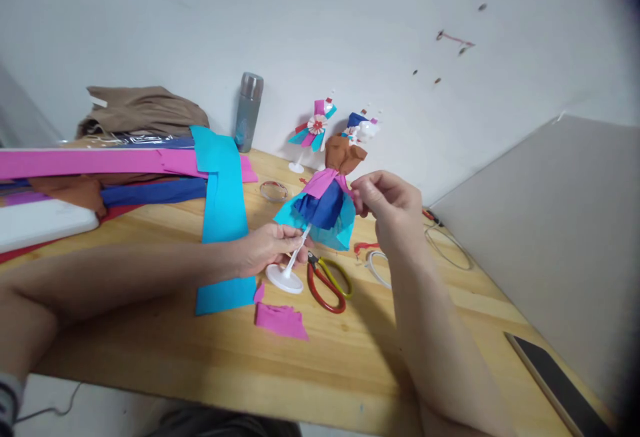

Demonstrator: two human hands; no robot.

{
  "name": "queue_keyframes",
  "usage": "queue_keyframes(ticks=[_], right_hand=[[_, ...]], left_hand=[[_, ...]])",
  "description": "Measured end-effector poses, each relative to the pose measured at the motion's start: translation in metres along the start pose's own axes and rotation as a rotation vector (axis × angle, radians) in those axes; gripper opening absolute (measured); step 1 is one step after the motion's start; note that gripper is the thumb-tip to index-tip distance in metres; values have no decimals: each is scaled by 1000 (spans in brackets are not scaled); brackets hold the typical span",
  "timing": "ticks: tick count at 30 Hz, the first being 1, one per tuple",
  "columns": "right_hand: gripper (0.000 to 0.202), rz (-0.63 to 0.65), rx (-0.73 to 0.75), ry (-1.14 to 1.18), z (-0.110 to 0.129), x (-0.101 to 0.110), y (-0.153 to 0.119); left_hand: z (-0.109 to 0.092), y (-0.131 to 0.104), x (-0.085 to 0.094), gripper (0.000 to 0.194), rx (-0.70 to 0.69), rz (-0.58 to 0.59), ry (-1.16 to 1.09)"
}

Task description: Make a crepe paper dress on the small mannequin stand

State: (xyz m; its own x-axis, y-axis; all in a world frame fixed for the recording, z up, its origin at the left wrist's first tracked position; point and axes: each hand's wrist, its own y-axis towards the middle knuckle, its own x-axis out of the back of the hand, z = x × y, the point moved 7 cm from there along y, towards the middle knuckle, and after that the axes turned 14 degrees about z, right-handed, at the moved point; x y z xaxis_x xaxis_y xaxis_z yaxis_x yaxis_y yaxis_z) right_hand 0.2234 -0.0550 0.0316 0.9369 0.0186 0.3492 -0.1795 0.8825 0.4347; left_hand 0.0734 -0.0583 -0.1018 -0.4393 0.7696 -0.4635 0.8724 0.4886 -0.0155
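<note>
Layers of pink, blue and turquoise material flare from a dressed figure (327,207) as I hold it at a slant above the table (200,370), between my two hands. My left hand (277,247) is wrapped around the white stem (299,254) below the skirt, a low grip that probably steadies the figure while leaving its layers clear. My right hand (393,204) closes in a pinch on the pink band (323,182) at the waist, on the figure's far side from the stem hand, apparently to keep that end taut. The round white base (284,279) tilts with the stem; whether it touches the wood I cannot tell. Scissors (326,285) lie just beside the base, their handles toward me, within easy reach, I judge. Pink scraps (281,320) lie nearer my edge. A long turquoise strip (225,204) runs under my left forearm, out of the figure's way. Behind, near the wall, a smaller decorated piece (316,127) stands by a grey bottle (249,110), presumably set back to free the working space.
</note>
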Motion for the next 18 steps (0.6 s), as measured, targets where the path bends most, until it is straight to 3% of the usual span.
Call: queue_keyframes(ticks=[6, 10, 13, 18], right_hand=[[14, 53, -20, -228, 15, -1, -5], [19, 79, -21, -324, 25, 0, -9], [12, 165, 54, -416, 33, -11, -12], [18, 216, 219, -804, 44, -29, -18]], left_hand=[[5, 2, 5, 35, 10, -21, 29], [12, 4, 8, 40, 12, -17, 1], [10, 3, 5, 45, -14, -14, 2], [-1, -4, -3, 38, -32, -52, 144]])
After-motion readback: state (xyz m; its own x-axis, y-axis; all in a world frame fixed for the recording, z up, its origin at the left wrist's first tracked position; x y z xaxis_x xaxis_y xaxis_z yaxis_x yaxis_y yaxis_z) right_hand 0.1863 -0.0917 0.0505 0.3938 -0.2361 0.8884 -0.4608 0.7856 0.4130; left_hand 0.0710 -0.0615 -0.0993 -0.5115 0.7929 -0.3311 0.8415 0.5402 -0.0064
